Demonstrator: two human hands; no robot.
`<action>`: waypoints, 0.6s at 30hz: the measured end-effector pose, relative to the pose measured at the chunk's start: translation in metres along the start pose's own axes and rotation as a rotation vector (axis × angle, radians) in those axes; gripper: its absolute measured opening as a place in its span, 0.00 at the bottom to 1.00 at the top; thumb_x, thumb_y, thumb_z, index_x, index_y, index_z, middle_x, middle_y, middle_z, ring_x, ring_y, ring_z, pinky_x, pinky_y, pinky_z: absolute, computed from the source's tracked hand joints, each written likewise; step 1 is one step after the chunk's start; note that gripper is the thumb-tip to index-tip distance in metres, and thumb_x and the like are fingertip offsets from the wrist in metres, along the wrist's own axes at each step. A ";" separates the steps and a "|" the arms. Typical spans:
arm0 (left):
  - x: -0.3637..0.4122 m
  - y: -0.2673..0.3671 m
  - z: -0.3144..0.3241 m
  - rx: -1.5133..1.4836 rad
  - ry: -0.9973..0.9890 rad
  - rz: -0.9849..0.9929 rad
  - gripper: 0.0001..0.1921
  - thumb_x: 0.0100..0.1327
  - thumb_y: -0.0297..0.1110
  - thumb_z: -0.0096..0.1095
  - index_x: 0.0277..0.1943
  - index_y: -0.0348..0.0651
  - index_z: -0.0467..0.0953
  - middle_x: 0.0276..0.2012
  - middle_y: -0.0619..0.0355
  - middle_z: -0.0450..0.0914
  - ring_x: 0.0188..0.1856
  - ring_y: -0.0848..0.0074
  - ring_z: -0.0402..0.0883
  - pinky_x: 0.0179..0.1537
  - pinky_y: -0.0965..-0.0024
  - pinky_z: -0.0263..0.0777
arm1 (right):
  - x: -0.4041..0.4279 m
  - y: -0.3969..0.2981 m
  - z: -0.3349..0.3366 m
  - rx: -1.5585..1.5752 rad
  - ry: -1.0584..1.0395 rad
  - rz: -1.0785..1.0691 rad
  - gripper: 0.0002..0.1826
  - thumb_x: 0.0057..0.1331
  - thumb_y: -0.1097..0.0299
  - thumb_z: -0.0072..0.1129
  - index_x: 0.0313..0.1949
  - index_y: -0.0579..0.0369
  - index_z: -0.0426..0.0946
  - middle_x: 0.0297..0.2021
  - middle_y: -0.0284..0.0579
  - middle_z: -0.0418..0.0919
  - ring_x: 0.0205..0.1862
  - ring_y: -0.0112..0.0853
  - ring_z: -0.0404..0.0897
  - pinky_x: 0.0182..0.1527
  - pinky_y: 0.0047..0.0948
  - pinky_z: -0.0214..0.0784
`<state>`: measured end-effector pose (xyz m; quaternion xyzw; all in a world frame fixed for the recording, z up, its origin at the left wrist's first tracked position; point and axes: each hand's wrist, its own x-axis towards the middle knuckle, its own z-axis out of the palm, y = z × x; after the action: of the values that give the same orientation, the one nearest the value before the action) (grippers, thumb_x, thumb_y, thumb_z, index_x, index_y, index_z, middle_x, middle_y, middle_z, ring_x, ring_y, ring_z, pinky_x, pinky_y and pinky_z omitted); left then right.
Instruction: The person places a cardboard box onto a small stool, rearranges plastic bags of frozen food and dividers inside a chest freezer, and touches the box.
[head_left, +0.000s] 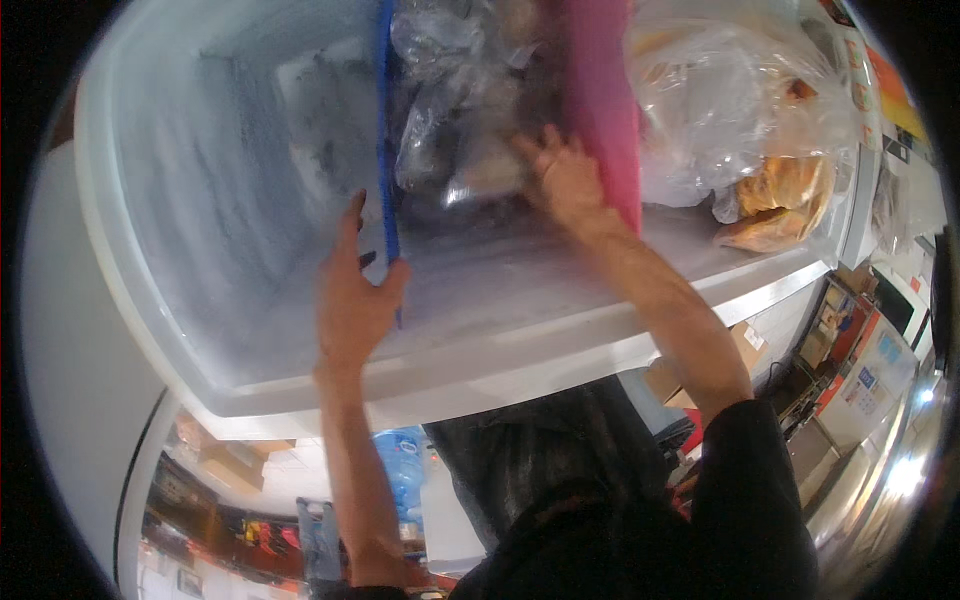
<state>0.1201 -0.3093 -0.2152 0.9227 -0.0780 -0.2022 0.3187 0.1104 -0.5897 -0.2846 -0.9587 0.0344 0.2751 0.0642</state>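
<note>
Both my arms reach over the front rim of a white chest freezer (480, 360) with frosted inner walls. My left hand (356, 292) is beside a thin blue divider (387, 150), fingers apart, holding nothing that I can see. Whether it touches the divider I cannot tell. In the middle compartment my right hand (562, 176), slightly blurred, has its fingers spread next to a pink divider (604, 105). Clear plastic bags (480, 161) with contents I cannot make out lie just left of those fingers.
Right of the pink divider sit large clear plastic bags (705, 112) and an orange-yellow bagged item (784, 191). A frosty block (322, 112) stands in the left compartment. Outside the freezer are a blue water bottle (405, 465) and a cardboard box (232, 465).
</note>
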 end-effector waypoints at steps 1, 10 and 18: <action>0.009 0.006 -0.008 -0.226 -0.150 -0.143 0.40 0.61 0.33 0.67 0.75 0.45 0.57 0.60 0.34 0.76 0.49 0.50 0.86 0.48 0.56 0.82 | 0.004 0.013 -0.013 0.112 -0.039 0.074 0.38 0.63 0.62 0.64 0.72 0.28 0.61 0.64 0.60 0.68 0.61 0.61 0.72 0.57 0.53 0.74; 0.018 -0.046 -0.055 -0.443 -0.421 -0.312 0.43 0.59 0.22 0.67 0.76 0.49 0.55 0.62 0.41 0.75 0.46 0.63 0.86 0.43 0.66 0.84 | 0.035 -0.003 -0.044 -0.031 0.223 -0.086 0.38 0.63 0.55 0.66 0.72 0.28 0.62 0.65 0.57 0.70 0.62 0.58 0.73 0.59 0.51 0.73; 0.019 -0.058 -0.054 -0.482 -0.410 -0.120 0.36 0.58 0.24 0.66 0.71 0.44 0.65 0.66 0.43 0.72 0.60 0.57 0.81 0.52 0.60 0.82 | 0.050 -0.013 0.022 -0.579 -0.260 0.000 0.44 0.69 0.58 0.58 0.78 0.27 0.44 0.73 0.61 0.56 0.68 0.64 0.65 0.63 0.62 0.67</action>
<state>0.1608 -0.2387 -0.2187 0.7636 -0.0359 -0.4151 0.4933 0.1420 -0.5751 -0.3283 -0.8940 -0.0540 0.3935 -0.2074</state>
